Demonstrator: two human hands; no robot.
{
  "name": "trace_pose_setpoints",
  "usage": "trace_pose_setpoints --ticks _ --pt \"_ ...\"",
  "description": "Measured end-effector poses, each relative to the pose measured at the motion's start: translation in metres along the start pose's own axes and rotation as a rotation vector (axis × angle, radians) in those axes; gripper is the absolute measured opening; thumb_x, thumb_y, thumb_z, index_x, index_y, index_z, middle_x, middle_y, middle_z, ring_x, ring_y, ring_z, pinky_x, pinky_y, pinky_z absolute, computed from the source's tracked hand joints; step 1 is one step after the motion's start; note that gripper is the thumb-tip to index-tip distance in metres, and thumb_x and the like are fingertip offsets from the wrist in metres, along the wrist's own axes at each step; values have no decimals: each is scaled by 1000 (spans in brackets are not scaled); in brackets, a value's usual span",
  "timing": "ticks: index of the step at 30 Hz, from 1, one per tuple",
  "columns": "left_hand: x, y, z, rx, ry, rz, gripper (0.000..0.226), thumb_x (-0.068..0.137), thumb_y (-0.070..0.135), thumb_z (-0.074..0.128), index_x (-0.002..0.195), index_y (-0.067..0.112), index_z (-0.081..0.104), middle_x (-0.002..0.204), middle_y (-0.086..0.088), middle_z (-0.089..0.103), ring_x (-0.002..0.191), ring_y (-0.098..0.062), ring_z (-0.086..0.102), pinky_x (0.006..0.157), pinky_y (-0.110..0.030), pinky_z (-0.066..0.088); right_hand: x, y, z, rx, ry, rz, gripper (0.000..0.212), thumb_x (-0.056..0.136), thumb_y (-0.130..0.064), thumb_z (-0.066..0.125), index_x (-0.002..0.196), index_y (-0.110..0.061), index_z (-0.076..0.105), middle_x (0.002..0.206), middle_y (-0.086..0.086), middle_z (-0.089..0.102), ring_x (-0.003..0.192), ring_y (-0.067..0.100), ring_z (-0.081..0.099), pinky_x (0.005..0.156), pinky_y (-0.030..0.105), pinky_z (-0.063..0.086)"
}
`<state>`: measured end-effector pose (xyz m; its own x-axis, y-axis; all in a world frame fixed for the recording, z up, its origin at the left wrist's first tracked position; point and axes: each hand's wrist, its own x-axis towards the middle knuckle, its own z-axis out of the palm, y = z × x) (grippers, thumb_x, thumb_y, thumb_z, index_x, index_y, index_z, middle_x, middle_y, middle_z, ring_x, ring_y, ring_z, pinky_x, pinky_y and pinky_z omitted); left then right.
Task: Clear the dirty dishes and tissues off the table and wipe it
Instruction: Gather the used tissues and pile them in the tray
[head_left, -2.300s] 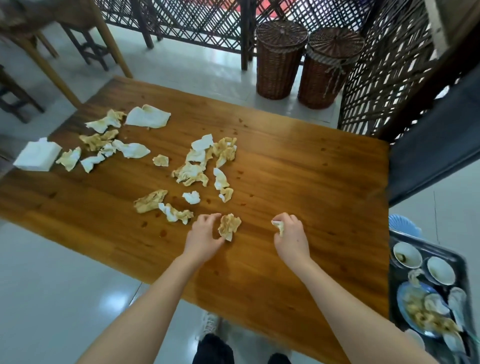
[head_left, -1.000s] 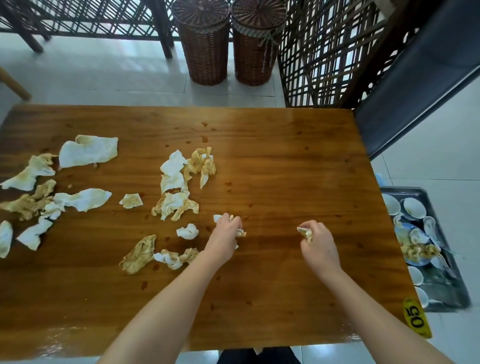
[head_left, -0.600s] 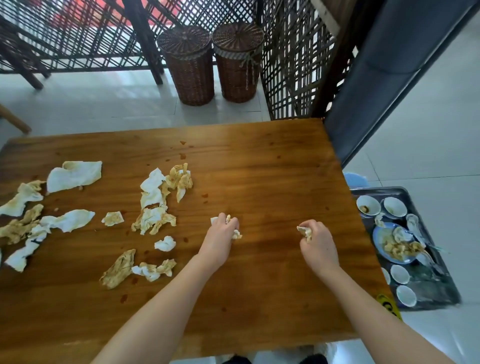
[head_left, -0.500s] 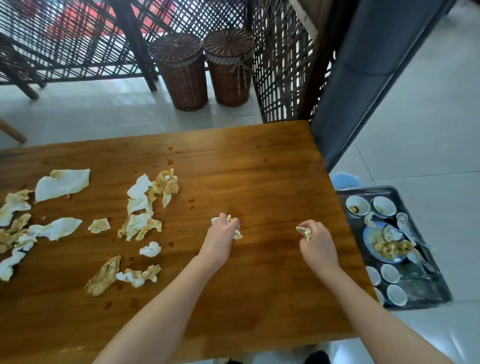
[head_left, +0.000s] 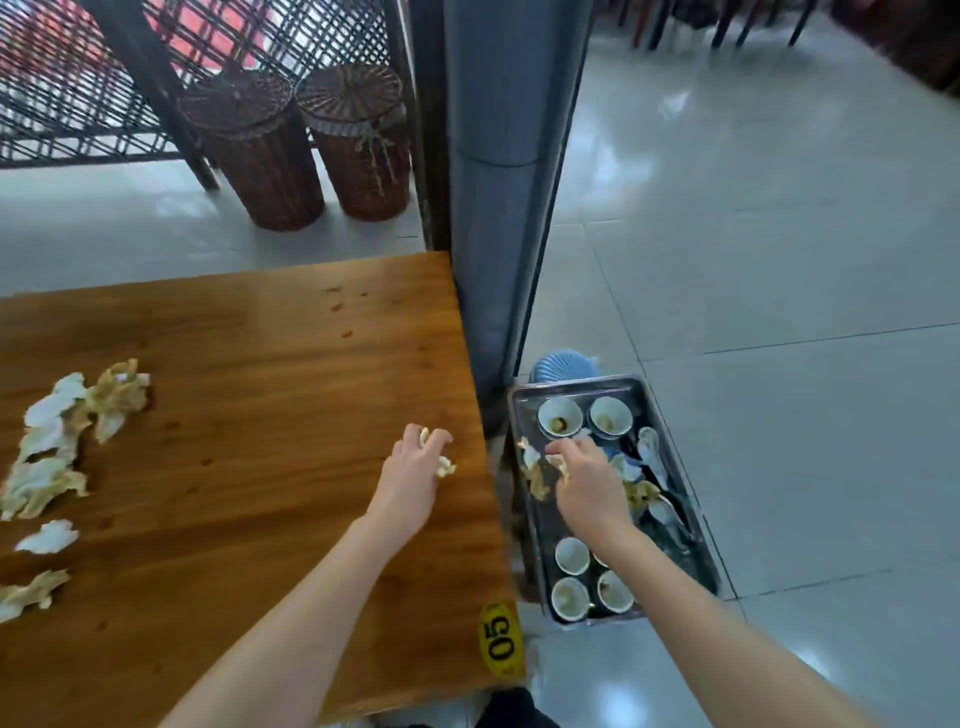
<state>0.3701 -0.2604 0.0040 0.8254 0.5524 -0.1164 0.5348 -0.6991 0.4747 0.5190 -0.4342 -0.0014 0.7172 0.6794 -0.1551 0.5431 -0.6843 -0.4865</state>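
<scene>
Stained, crumpled tissues (head_left: 78, 410) lie on the left part of the wooden table (head_left: 260, 374). My left hand (head_left: 415, 475) rests near the table's right edge and grips a wad of soiled tissue (head_left: 444, 465). My right hand (head_left: 589, 483) is off the table, over the metal tray (head_left: 698, 545) on the floor side. It pinches a dirty tissue (head_left: 532, 470) that hangs at its fingertips above the tray. The tray holds several small white bowls (head_left: 558, 415), spoons and used tissues.
A yellow "05" label (head_left: 501, 639) sits on the table's near right corner. A blue stool (head_left: 563, 366) shows behind the tray. A grey pillar (head_left: 498, 208) stands at the table's far right corner. Two wicker baskets (head_left: 260, 150) stand by a lattice screen.
My view has swung right. My right hand moved off the table edge with its tissue to above the tray. My left hand carried its tissue wad toward the table's right edge.
</scene>
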Motion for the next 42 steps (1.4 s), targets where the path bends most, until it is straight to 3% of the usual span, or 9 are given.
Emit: trace_pose_setpoints --ticks 3,8,12,17,21,31,35,38,42 --pt "10 28 12 15 5 20 53 89 -7 51 134 19 46 125 -7 43 105 -22 52 94 -36 47 0 26 -12 -54 22 -54 50 82 7 47 126 -16 56 120 7 55 105 27 54 81 37 50" --pt "19 58 32 29 -57 79 65 87 -8 53 142 22 38 130 -6 40 109 -23 50 95 -33 46 -8 52 -17 -141 69 -115 62 80 11 54 136 -14 50 110 9 58 88 25 57 60 24 39" --pt "23 78 51 48 -125 140 66 86 -8 55 143 22 36 133 -6 39 110 -23 50 94 -32 47 -14 67 -16 -171 68 -64 69 77 13 51 139 -17 46 113 7 56 92 26 55 68 24 35" --pt "30 101 76 71 -226 186 74 85 -10 53 148 21 28 138 -6 35 110 -25 50 89 -33 45 -20 93 -16 -175 52 8 66 62 18 59 121 -13 61 105 7 60 86 27 60 60 24 37" --pt "40 116 100 105 -332 181 87 83 -13 51 153 22 14 154 -2 22 119 -27 47 96 -37 47 -9 124 -11 -210 -16 53 58 68 10 60 117 -19 62 116 2 59 101 24 55 73 32 50" --pt "108 150 155 81 -392 151 90 80 -14 53 152 25 15 155 -5 20 126 -31 45 97 -38 46 50 185 -11 -151 -130 94 52 78 4 53 125 -19 55 122 4 53 102 25 52 78 30 44" --pt "128 155 167 7 -441 111 94 82 -17 50 153 28 9 159 -2 6 134 -33 36 100 -38 44 71 200 -10 -115 -190 100 61 78 0 58 135 -19 46 129 7 46 113 26 47 84 32 47" --pt "137 158 172 -11 -494 86 102 84 -3 64 152 36 -1 160 2 -10 136 -33 32 100 -39 44 79 210 -9 -136 -253 107 69 87 -22 60 147 -24 27 149 12 28 133 29 33 105 39 32" --pt "143 153 175 111 -542 62 112 80 27 74 149 40 -13 158 3 -22 147 -32 0 115 -51 15 85 218 -8 -151 -355 133 87 86 -42 61 150 -37 1 159 6 1 145 23 7 113 53 13"
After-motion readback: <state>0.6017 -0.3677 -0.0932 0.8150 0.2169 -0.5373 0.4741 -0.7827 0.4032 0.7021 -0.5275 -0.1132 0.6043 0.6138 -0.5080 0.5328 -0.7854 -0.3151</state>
